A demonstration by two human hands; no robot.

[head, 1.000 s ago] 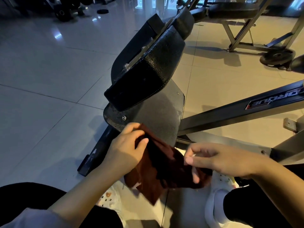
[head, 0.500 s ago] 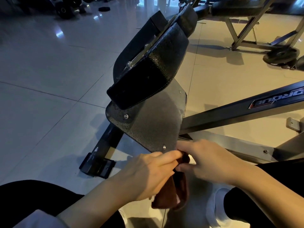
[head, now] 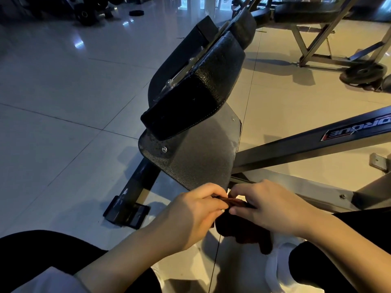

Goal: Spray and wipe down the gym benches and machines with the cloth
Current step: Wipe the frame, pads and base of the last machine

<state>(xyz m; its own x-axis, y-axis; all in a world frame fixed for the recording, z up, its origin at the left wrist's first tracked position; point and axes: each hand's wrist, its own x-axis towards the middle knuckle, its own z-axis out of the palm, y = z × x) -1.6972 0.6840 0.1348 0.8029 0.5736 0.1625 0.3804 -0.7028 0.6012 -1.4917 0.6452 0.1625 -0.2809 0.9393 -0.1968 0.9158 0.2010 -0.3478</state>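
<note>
Hands, left (head: 191, 214) and right (head: 267, 208), both pinching dark red cloth (head: 243, 231), below black footplate (head: 198, 157)

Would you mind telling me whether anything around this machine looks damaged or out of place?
A weight plate lies loose on the floor at far right. The footplate shows pale scuffing along its right edge. Nothing spilled.

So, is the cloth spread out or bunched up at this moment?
Bunched up. The left hand and right hand pinch the cloth gathered between them; the rest hangs crumpled.
</note>
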